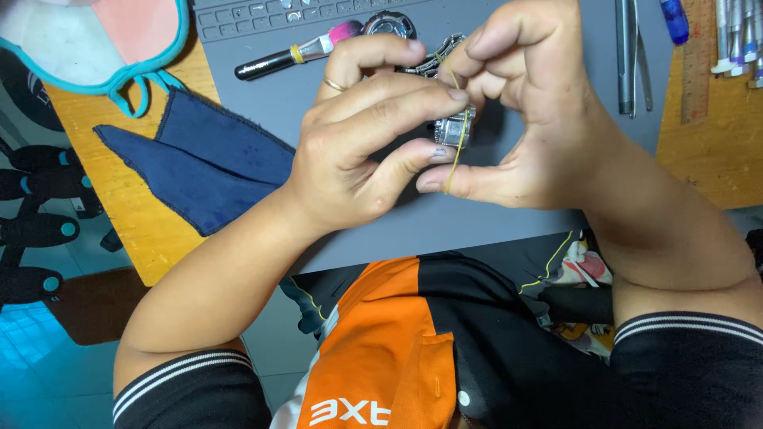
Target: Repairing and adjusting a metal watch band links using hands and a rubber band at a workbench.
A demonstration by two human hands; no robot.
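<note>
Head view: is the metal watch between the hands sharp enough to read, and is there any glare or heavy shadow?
Head view: evenly lit, no strong glare; the hands throw a soft shadow on the grey mat. The watch is mostly hidden by the left hand and right hand, and slightly soft.

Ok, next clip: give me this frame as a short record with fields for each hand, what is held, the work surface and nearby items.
left hand: fingers pinch a small metal watch part from the left
right hand: fingers meet the left hand's over the part, with a thin yellow band stretched across it
work surface: grey mat on a wooden table
behind the hands: small brush with pink bristles, round metal watch case
left side: dark blue cloth
right side: metal tweezers, wooden ruler
</note>
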